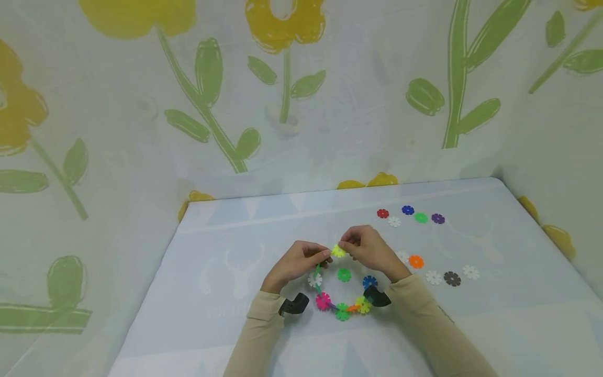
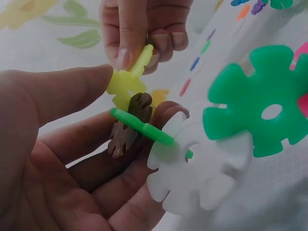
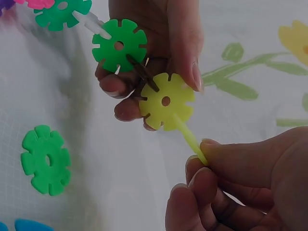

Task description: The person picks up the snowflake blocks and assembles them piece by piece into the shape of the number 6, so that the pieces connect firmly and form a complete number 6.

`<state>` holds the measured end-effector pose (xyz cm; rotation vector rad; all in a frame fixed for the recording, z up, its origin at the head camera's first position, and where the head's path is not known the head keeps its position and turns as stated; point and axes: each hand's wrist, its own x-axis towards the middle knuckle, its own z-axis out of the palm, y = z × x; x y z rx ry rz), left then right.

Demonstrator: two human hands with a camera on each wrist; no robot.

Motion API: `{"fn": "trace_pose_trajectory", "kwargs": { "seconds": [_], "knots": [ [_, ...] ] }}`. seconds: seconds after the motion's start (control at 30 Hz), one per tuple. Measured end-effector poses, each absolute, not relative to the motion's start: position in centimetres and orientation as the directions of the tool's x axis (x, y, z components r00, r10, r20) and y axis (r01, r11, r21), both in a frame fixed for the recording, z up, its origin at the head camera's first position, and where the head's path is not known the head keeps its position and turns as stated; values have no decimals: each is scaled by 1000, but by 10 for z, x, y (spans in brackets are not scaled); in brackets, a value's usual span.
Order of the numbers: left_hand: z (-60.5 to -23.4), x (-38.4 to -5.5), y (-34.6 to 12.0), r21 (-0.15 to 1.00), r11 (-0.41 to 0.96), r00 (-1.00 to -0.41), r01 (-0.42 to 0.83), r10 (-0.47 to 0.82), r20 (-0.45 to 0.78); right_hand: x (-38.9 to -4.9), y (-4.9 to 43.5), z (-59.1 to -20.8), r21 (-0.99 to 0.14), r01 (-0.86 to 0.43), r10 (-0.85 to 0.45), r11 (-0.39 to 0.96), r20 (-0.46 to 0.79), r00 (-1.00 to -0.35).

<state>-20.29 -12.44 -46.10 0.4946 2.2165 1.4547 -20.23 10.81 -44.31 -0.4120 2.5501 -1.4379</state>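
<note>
My left hand (image 1: 299, 257) grips one end of a curved chain of slotted plastic discs, its thumb and fingers around a yellow disc (image 3: 166, 113) and a brown disc (image 2: 122, 137). My right hand (image 1: 367, 246) pinches a second yellow disc (image 3: 191, 140), seen edge-on, whose far edge meets the first yellow one. From the brown disc the chain runs through a green disc (image 2: 142, 126) and a white disc (image 2: 197, 178). Lower down, a pink disc (image 1: 322, 301), an orange disc (image 1: 353, 309) and a yellow-green disc (image 1: 363, 305) form its curve on the table.
Inside the curve lies a loose green disc (image 1: 344, 275), with a blue disc (image 1: 369, 283) near my right wrist. Several loose discs, among them an orange one (image 1: 416, 262) and a dark grey one (image 1: 452, 278), lie right. More, including a red disc (image 1: 383, 213), lie farther back.
</note>
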Motion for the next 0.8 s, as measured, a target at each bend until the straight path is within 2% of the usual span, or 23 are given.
{"fn": "trace_pose_trajectory", "kwargs": {
  "seconds": [0.33, 0.57, 0.8],
  "knots": [
    [-460, -201, -122, 926, 370, -846, 68, 514, -143, -200, 102, -445, -858, -112, -311, 502, -58, -949],
    [-462, -201, -119, 938, 335, -855, 82, 508, -106, -196, 97, -441, -853, -107, -253, 510, -30, -967],
    [-462, -200, -118, 948, 309, -861, 72, 500, -97, -194, 93, -443, -846, -144, -257, 514, 9, -966]
  ]
}}
